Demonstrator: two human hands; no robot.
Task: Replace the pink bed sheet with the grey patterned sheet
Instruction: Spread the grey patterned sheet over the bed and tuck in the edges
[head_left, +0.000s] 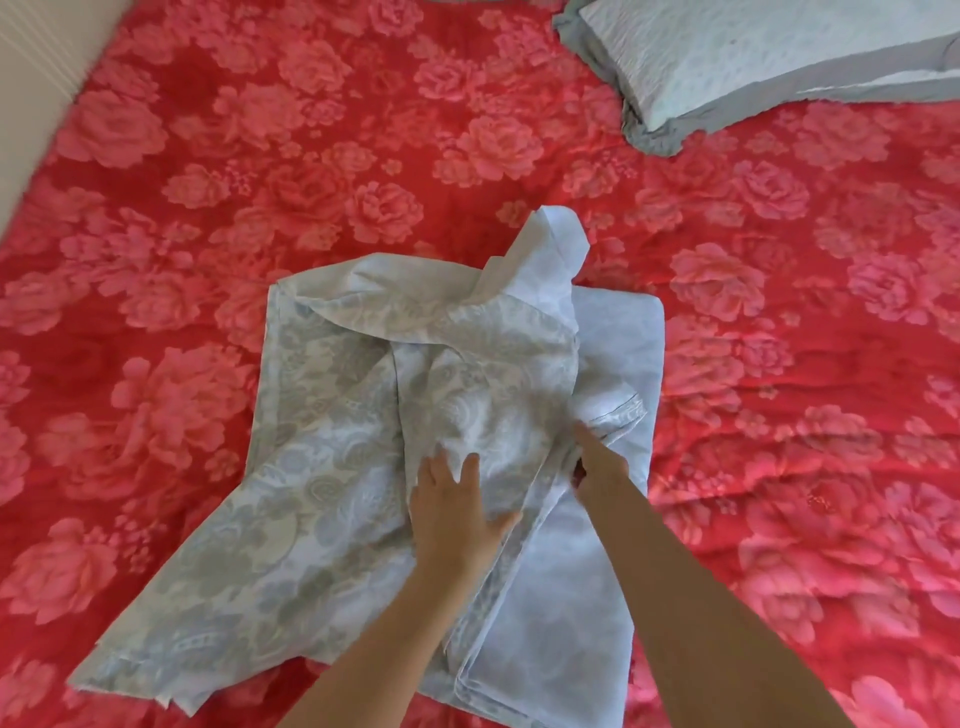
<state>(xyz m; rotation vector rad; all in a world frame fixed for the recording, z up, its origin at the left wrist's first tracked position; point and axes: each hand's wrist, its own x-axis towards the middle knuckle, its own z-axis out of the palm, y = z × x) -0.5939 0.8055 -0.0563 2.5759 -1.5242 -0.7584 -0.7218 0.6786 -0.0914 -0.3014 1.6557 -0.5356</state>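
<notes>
step: grey patterned sheet (363, 467) being unfolded, bunched near the bed's front edge on the pink bed sheet (260, 156), which is not yet stripped
left hand (457, 512): laid flat, fingers spread
right hand (597, 467): a fold is pinched
next: layers likely to be drawn apart

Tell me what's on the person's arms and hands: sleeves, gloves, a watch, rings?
Nothing worn shows. The left arm and the right arm are both bare from the frame's bottom edge up to the fingers: no sleeves, gloves, watch, bracelet or rings visible.
</notes>
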